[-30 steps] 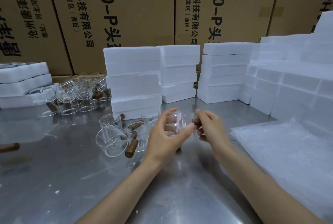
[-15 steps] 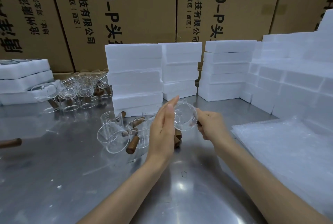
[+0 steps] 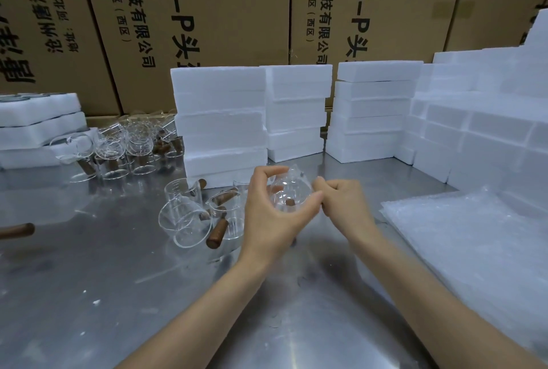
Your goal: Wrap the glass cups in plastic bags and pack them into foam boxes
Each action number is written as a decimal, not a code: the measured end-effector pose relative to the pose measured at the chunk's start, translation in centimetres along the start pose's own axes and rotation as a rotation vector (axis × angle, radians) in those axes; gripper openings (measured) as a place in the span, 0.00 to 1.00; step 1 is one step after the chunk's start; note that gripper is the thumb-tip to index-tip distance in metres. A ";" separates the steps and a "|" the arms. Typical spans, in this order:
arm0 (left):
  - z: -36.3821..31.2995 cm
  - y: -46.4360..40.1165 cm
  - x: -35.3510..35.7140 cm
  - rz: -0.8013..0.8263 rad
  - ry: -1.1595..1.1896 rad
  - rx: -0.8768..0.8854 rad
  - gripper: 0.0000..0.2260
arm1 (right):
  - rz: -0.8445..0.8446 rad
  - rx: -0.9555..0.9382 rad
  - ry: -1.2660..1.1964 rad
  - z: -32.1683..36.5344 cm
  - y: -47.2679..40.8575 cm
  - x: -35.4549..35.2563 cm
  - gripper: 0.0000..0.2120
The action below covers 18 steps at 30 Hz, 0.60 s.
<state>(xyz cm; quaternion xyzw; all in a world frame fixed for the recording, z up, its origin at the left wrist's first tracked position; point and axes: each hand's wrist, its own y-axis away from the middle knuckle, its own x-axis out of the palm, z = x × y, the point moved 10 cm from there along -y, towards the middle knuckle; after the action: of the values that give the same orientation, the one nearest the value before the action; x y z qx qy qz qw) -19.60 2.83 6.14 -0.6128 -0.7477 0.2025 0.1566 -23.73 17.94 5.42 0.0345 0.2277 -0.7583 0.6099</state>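
A person's left hand (image 3: 267, 214) curls thumb and fingers around a clear glass cup (image 3: 292, 190), holding it tipped above a steel table (image 3: 118, 294), while the right hand (image 3: 345, 202), fingers curled tight, pinches at the cup's right side; whether it grips the cup's handle cannot be told. Just left of the held cup, a few more glass cups with brown wooden handles (image 3: 195, 214) lie and stand on the table. Behind the held cup rise stacks of white foam boxes (image 3: 222, 122), with a larger cluster of cups (image 3: 118, 149) to the left of those stacks. To the right of the held cup lies a flat pile of plastic bags (image 3: 474, 238). Printed cardboard cartons (image 3: 207, 12) stand behind the foam.
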 end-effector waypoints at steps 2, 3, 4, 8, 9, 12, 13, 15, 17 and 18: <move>-0.5 0.1 0.5 0.068 -0.101 0.059 0.26 | 0.014 0.067 -0.053 -0.7 -0.4 -0.3 0.25; -0.7 0.2 0.7 0.094 -0.139 0.087 0.27 | 0.034 0.105 -0.074 -1.0 -0.4 -0.2 0.26; -0.9 0.2 0.8 0.112 -0.160 0.109 0.29 | 0.058 0.143 -0.097 -1.3 -0.5 -0.1 0.26; -1.2 -0.1 1.0 0.183 -0.148 0.115 0.33 | 0.140 0.269 -0.206 -2.3 -0.3 0.4 0.24; -1.1 -0.2 1.0 0.204 -0.131 0.098 0.33 | 0.160 0.285 -0.235 -2.4 -0.2 0.5 0.23; -0.5 -0.8 1.0 0.250 0.023 -0.013 0.31 | 0.224 0.309 -0.289 -2.8 0.1 0.7 0.22; -0.2 -0.9 1.0 0.262 0.082 -0.060 0.29 | 0.243 0.314 -0.290 -2.8 0.2 0.9 0.19; 0.3 -1.0 0.8 0.273 0.161 -0.138 0.27 | 0.270 0.320 -0.280 -2.8 0.4 1.2 0.15; 0.9 -1.1 0.4 0.255 0.197 -0.195 0.27 | 0.269 0.323 -0.263 -2.8 0.5 1.3 0.15; 1.2 -1.1 0.2 0.236 0.213 -0.225 0.26 | 0.264 0.321 -0.254 -2.8 0.5 1.3 0.15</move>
<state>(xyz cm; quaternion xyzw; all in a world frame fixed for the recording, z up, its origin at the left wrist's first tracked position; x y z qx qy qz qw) -21.20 2.71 5.65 -0.7277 -0.6678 0.0685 0.1407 -24.25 17.80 2.34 0.0649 0.0194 -0.6966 0.7143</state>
